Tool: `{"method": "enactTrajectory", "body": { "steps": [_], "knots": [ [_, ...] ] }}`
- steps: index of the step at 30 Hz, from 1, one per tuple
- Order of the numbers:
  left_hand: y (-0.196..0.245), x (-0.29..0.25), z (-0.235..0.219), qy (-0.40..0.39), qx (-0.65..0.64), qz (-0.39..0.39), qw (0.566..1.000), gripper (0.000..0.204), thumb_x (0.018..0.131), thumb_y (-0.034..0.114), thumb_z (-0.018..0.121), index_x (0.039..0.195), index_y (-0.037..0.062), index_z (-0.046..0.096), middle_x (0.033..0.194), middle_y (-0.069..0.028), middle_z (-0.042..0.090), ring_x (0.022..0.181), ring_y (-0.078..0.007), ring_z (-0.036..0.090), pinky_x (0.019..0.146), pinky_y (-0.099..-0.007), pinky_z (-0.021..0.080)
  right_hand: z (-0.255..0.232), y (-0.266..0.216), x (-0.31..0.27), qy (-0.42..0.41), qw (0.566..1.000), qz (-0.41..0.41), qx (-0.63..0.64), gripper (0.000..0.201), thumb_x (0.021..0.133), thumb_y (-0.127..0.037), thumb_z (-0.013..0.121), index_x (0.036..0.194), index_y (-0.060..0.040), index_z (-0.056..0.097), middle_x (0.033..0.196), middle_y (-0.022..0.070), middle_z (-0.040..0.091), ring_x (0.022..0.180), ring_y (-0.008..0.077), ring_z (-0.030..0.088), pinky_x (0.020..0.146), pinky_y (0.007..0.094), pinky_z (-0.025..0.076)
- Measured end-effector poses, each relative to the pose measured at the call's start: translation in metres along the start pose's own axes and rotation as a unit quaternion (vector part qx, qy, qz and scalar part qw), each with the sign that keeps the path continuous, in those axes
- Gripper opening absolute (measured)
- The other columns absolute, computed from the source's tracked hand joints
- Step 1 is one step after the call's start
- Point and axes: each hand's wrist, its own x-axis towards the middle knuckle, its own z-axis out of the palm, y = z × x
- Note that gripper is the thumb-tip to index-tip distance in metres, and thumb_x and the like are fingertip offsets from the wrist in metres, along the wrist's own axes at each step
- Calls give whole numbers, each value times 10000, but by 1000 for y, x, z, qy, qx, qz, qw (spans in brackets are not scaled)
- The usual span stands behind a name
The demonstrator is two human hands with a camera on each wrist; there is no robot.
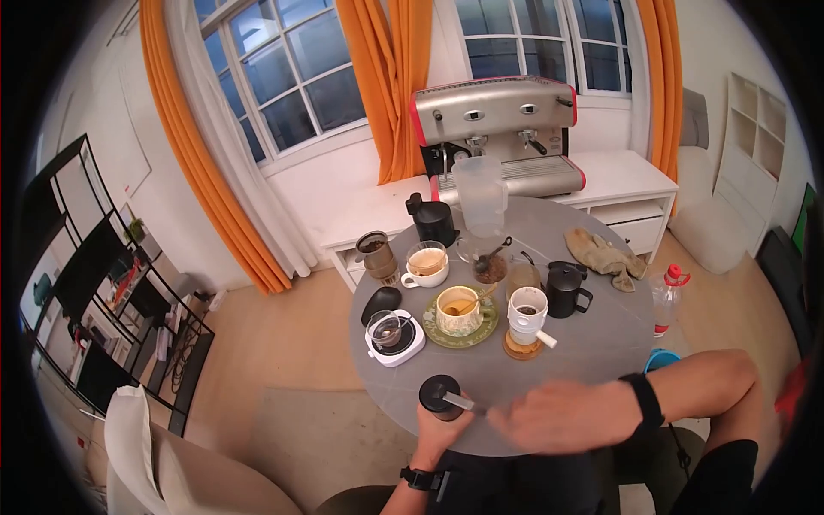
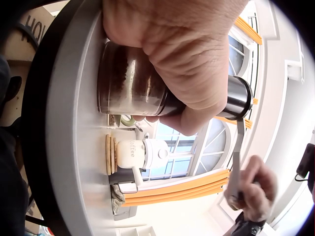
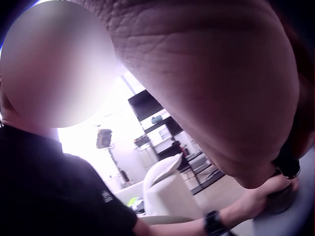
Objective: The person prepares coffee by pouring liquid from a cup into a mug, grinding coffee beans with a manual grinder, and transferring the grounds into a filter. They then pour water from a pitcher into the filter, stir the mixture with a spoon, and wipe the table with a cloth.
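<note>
Near the table's front edge stands a hand coffee grinder [image 1: 439,395] with a black top and a metal crank arm [image 2: 237,152]. My left hand [image 1: 440,432] grips its body. In the left wrist view brown coffee grounds show through the grinder's clear lower jar [image 2: 130,81]. My right hand [image 1: 562,418], blurred in the head view, has its fingers curled at the crank's outer end; the left wrist view shows this right hand [image 2: 256,189] holding it, with the knob hidden. Both wrists wear black bands.
Beyond the grinder are a white scale [image 1: 396,350] bearing a glass cup, a patterned cup [image 1: 459,319] on a green saucer [image 1: 463,341], a white dripper pot [image 1: 526,313] on a wooden coaster, and a black pitcher [image 1: 565,290]. An espresso machine [image 1: 498,129] stands behind.
</note>
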Motion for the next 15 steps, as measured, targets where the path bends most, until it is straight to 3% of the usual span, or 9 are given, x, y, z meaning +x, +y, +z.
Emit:
{"method": "enactTrajectory", "body": {
  "steps": [1, 2, 3, 7, 9, 10, 12, 13, 15],
  "knots": [
    [-5, 1, -3, -17, -18, -9, 1000, 124, 770, 9, 783, 856, 18, 695, 810, -7, 710, 770, -108, 672, 741, -286, 547, 5, -11, 9, 14, 999, -47, 16, 407, 928, -80, 591, 1241, 156, 479, 723, 145, 631, 674, 307, 727, 492, 422, 531],
    [-7, 0, -4, -11, -9, -30, 999, 126, 767, 2, 778, 857, 22, 692, 812, -3, 708, 773, -109, 672, 744, -285, 546, -12, -31, 28, -111, 993, -3, 27, 389, 931, -77, 574, 1227, 171, 527, 848, 187, 659, 834, 318, 725, 665, 414, 572],
    [-8, -1, -3, -3, 0, -49, 999, 129, 763, -5, 772, 857, 25, 689, 814, 1, 706, 776, -110, 671, 747, -285, 544, 9, -35, 41, -105, 991, -33, 75, 307, 930, -93, 587, 1131, 137, 558, 838, 195, 660, 807, 344, 724, 679, 435, 569],
    [-52, -5, -9, 25, 44, -74, 996, 189, 824, 78, 822, 987, 37, 735, 950, -31, 739, 915, -169, 704, 842, -309, 550, 92, -34, 112, 109, 978, -169, 58, 204, 948, -127, 567, 1072, 33, 540, 950, 165, 662, 836, 321, 731, 679, 411, 593],
    [-115, -9, -14, 59, 11, -84, 995, 239, 849, 97, 833, 1063, 33, 748, 1025, -63, 747, 984, -210, 714, 893, -329, 554, 54, -29, 176, -93, 987, -115, 69, 198, 981, -129, 524, 1064, 51, 539, 926, 179, 705, 852, 390, 718, 730, 491, 603],
    [-138, -11, -19, 78, -6, -88, 993, 265, 862, 107, 839, 1101, 31, 754, 1063, -79, 751, 1019, -230, 719, 918, -338, 556, 74, -14, 206, -44, 993, -100, 44, 207, 992, -100, 492, 1073, 79, 557, 905, 225, 713, 862, 428, 718, 735, 525, 599],
    [-16, -12, -2, 51, 142, -56, 987, 192, 858, 61, 815, 1030, 8, 746, 1004, -79, 755, 959, -217, 730, 878, -338, 568, 107, 55, 267, -60, 989, -131, 32, 253, 820, -78, 643, 1004, 84, 705, 963, 272, 746, 877, 424, 739, 724, 499, 608],
    [-8, -4, -2, 19, 99, -17, 995, 156, 844, 35, 794, 980, 2, 725, 951, -68, 746, 905, -192, 720, 838, -329, 564, 71, 73, 265, -135, 987, -65, 48, 237, 813, -63, 645, 998, 61, 728, 997, 253, 753, 896, 411, 733, 747, 500, 604],
    [-14, 1, -2, 10, 38, 28, 999, 113, 794, 14, 787, 871, 40, 708, 845, -5, 725, 800, -99, 687, 768, -302, 564, 73, 125, 249, -84, 996, -16, -3, 241, 855, -85, 628, 1024, 69, 706, 1014, 268, 741, 942, 437, 733, 770, 518, 595]
  ]
}}
